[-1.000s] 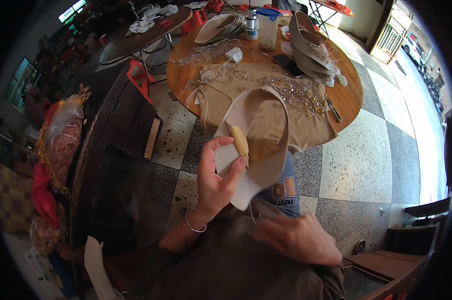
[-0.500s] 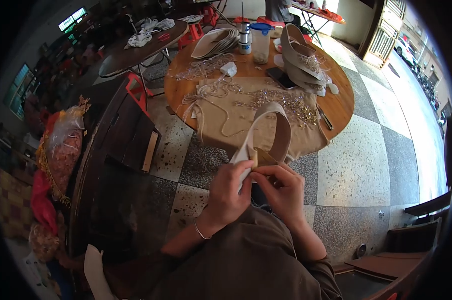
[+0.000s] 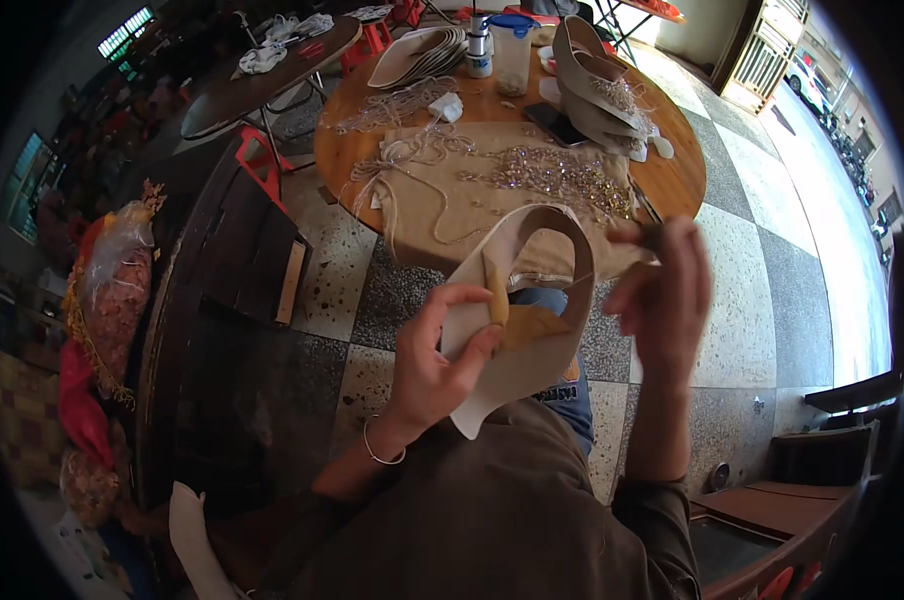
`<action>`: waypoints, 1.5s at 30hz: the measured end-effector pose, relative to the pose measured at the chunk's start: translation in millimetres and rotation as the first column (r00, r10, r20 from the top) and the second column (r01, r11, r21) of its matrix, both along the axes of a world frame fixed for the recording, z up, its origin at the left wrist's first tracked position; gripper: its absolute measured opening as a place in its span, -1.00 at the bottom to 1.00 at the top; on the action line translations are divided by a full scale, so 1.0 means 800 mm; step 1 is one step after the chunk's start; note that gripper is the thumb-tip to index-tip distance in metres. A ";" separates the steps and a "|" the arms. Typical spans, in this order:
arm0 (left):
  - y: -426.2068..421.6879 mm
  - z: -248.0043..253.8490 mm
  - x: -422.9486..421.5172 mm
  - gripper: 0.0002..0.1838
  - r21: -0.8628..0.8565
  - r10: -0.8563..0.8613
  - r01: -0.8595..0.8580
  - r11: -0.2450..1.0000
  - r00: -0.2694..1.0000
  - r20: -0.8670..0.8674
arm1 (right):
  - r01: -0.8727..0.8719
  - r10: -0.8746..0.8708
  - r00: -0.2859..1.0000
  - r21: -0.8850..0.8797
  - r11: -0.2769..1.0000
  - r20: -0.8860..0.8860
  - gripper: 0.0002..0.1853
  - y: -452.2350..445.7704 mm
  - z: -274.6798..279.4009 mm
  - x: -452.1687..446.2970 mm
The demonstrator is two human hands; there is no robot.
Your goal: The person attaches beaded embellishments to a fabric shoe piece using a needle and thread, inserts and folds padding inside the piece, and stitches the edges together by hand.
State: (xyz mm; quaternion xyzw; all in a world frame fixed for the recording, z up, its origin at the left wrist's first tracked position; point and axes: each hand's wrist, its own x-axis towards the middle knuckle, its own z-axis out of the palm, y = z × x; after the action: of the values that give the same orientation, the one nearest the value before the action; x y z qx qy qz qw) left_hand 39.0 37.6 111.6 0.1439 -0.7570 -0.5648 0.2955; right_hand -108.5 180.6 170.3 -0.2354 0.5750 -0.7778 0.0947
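My left hand [image 3: 437, 350] is closed on a cream looped piece [image 3: 522, 375] that looks like a shoe upper. Its thumb and forefinger pinch the piece's left side, beside a tan strip [image 3: 497, 297] on the inner face. The loop's curved band rises away from me. To the right, apart from the piece, my right hand [image 3: 669, 295] is raised and smeared by motion, so what its fingers hold does not show. Beyond the loop, many clear and amber beads [image 3: 572, 172] lie on a tan cloth [image 3: 432, 240].
The cloth covers part of a round wooden table [image 3: 337, 150]. On the table are bead strings [image 3: 397, 108], stacked cream pieces [image 3: 427, 55], a blue-lidded jug [image 3: 512, 60], a dark phone [image 3: 555, 123] and more uppers [image 3: 592, 100]. A dark wooden cabinet [image 3: 242, 240] stands left.
My right hand has left the piece and swung up and right. My left hand keeps its hold, and the piece has turned, showing more of its lower part. The view has shifted slightly.
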 end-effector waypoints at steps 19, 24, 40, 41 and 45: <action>-0.032 0.017 0.019 -0.85 -0.474 -0.026 0.046 0.879 0.998 0.049 | -0.400 0.449 0.864 -0.854 0.332 -0.230 -0.90 0.341 0.057 -0.090; -0.042 0.035 0.021 -0.90 -0.359 -0.064 0.084 0.929 0.996 0.069 | -0.171 -0.002 0.974 -0.742 0.648 -0.226 -0.87 0.382 0.021 -0.101; -0.009 0.027 -0.009 -0.88 -0.204 -0.157 0.160 0.966 0.987 0.030 | -0.505 0.574 0.739 0.276 0.818 -0.353 -0.80 0.020 -0.010 0.022; -0.009 0.030 -0.009 -0.87 -0.245 -0.154 0.160 0.956 0.987 0.045 | -0.449 0.524 0.804 0.291 0.845 -0.281 -0.80 0.001 -0.024 0.021; -0.013 0.033 -0.005 -0.84 -0.238 -0.131 0.144 0.961 0.989 0.068 | -0.389 0.446 0.873 0.271 0.880 -0.195 -0.77 -0.028 -0.047 0.012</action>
State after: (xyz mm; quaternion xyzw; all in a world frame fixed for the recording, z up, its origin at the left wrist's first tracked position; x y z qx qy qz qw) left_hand 34.7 27.5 138.1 0.0682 -0.8358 -0.4834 0.2513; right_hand -98.5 157.9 132.6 -0.4394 0.6008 -0.6327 0.2135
